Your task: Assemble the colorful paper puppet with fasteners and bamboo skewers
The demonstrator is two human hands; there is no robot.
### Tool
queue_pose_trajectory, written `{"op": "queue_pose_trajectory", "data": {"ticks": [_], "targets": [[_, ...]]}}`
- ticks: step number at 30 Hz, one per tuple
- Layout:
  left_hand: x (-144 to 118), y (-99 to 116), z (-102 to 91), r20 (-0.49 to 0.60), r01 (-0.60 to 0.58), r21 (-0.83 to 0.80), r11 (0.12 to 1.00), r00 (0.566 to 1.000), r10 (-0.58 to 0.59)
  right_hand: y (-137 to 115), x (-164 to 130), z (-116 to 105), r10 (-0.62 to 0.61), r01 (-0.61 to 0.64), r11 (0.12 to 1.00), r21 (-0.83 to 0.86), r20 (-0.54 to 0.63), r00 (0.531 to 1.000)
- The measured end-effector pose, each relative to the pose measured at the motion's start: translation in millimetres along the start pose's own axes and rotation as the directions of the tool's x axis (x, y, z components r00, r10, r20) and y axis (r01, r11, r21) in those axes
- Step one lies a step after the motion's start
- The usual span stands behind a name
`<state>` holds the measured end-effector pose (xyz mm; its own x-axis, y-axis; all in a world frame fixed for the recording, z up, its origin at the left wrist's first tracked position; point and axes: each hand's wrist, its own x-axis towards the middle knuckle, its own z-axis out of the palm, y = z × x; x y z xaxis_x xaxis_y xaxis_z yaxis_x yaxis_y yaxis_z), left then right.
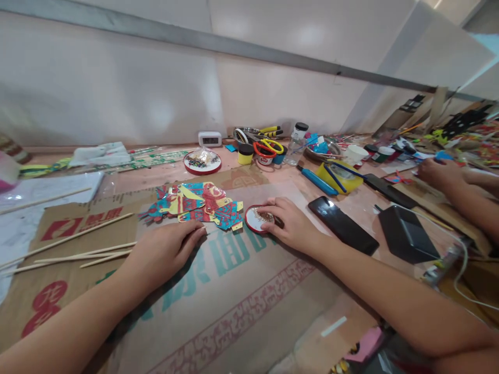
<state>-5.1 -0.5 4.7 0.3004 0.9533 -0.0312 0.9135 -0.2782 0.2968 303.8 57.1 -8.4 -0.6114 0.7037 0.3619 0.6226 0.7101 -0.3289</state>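
My left hand [171, 245] rests on the cardboard, with thumb and forefinger pinched together. A tiny pale tip shows at those fingertips, too small to name. Just beyond it lies a flat paper figure [205, 200], painted red, yellow and blue, its jointed pieces carrying small metal dots. My right hand [288, 222] reaches over a small round white dish [255, 222] with a red rim, holding tiny gold-coloured pieces. Its thumb and forefinger are apart above the dish; the other fingers are partly hidden.
Thin wooden sticks [78, 254] lie at left on the printed cardboard [234, 301]. A phone [343, 224] and a black box [408, 234] lie at right. Behind are a dish of coloured bits [202, 169], scissors [271, 146] and a white clock [209, 138]. Another person's hand [440, 174] works far right.
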Motion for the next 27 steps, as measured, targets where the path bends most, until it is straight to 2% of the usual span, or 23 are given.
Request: {"op": "queue_pose_trajectory", "data": {"ticks": [10,18,27], "targets": [[2,0,2.4,-0.039,0.05,0.073,0.996,0.998,-0.048,-23,-12,-6,-0.085,0.082,0.996,0.038,0.069,0.994],[3,6,1.7,-0.098,0.079,0.13,0.988,0.993,-0.066,-24,-12,-6,-0.076,0.074,0.997,0.039,0.047,0.996],[6,8,2.7,-0.118,0.073,0.196,0.978,0.992,-0.051,-21,-13,-4,-0.039,0.04,0.997,0.068,-0.016,0.999]]}}
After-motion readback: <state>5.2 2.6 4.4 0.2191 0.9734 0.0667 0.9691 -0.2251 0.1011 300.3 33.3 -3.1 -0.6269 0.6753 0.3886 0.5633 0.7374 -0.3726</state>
